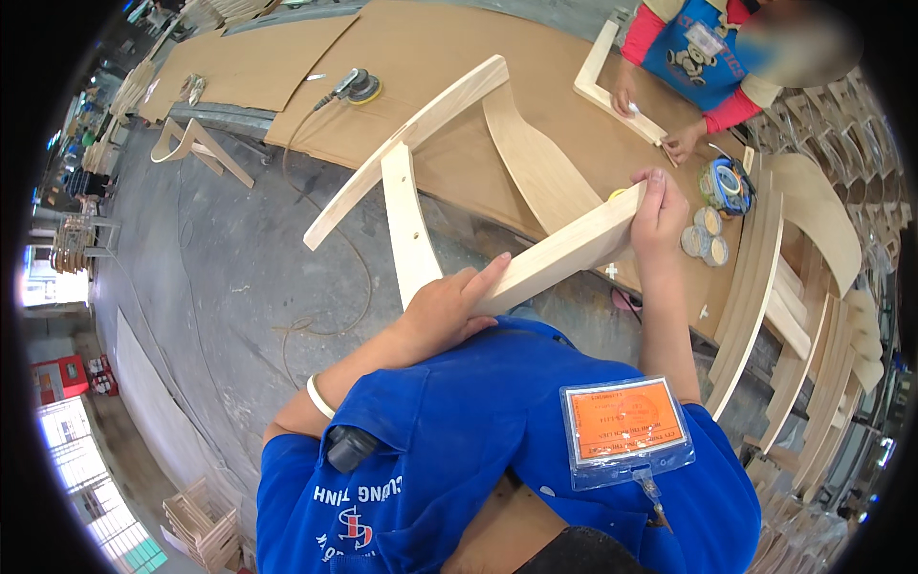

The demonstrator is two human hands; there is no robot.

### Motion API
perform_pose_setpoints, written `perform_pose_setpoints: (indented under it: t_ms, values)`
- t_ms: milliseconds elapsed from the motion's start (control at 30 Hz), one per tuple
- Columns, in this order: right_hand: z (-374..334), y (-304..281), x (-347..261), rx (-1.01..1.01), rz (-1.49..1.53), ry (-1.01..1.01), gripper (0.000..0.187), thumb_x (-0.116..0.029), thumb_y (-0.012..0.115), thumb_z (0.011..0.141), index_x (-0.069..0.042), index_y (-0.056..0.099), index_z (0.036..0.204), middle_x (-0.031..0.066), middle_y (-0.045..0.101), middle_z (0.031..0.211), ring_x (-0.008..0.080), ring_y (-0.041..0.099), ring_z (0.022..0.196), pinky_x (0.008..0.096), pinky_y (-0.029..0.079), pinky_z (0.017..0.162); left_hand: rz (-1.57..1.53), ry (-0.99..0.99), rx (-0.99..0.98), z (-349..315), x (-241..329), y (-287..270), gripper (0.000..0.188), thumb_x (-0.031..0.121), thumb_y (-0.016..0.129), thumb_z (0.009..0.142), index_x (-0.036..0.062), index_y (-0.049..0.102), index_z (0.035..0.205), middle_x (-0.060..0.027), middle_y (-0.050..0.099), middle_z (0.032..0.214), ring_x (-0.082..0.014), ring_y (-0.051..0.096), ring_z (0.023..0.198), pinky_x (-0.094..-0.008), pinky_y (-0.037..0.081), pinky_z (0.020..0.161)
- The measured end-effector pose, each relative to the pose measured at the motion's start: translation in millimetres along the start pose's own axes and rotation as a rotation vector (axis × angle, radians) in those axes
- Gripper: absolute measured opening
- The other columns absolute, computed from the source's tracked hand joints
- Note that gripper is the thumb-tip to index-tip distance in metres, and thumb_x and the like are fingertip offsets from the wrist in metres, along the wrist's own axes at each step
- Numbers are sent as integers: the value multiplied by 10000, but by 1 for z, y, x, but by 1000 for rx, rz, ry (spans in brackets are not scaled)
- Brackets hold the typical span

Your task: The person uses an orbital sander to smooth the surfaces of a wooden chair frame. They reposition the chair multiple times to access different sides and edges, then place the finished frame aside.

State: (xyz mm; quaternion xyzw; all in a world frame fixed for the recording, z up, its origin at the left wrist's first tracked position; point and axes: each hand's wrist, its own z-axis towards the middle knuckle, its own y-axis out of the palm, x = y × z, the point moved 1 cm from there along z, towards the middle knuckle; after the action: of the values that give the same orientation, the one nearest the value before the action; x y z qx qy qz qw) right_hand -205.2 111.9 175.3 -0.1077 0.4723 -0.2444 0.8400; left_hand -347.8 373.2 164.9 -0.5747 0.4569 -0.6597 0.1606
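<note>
Two hands, one wooden chair frame

The left hand and the right hand both grasp one pale wooden chair frame, which sits before the wearer's chest at the near edge of one cardboard-covered worktable. The left fingers lie over the lower end of its near bar, thumb beneath; the right hand wraps the upper end. One curved panel and one leg with two visible holes belong to the frame; whether any part rests on the table, I cannot tell.

On the table are one orbital sander, three round tan-topped containers grouped together, and one blue container just beside them. Across it, one co-worker handles one L-shaped wooden part. One smaller chair frame stands well apart at the left. Many curved wooden parts stack at the right.
</note>
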Motion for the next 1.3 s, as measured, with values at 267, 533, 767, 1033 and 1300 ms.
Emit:
perform_pose_setpoints:
  t_ms: [267,533,767,1033,1300]
  values:
    - [-33,-6,14,27,40,5,313,-163,379,965,18,597,831,122,581,673,206,554,610,328,428,581,-756,-760,746,0,-175,34,522,295,597,906,-14,470,1307,-127,587,1119,-216,569,1015,-337,445,898]
    - [-50,-10,22,-24,87,52,313,-158,365,974,18,594,853,107,605,768,182,566,721,310,432,667,-1686,-829,472,24,-248,93,745,633,543,842,4,532,1242,-160,609,1185,-298,588,1072,-440,470,916]
    - [-63,-28,27,-50,301,193,313,-196,351,1008,0,562,885,74,565,837,147,513,755,264,404,702,-1475,-1039,621,26,-203,63,758,594,605,826,-43,533,1231,-163,621,1159,-291,605,1041,-422,473,908]
    - [-56,-12,50,95,788,359,262,-215,406,1005,-12,504,870,96,543,838,169,498,786,301,419,758,-1276,-724,1022,18,-170,-21,663,515,454,942,-59,457,1275,-161,592,1191,-267,602,1040,-381,490,890]
    - [14,13,70,53,1154,769,241,-110,509,932,-19,513,1156,127,541,1124,217,493,1091,344,396,969,-1091,-198,1277,32,-140,-86,922,713,506,771,-2,381,1339,-111,517,1274,-251,529,1137,-395,467,934]
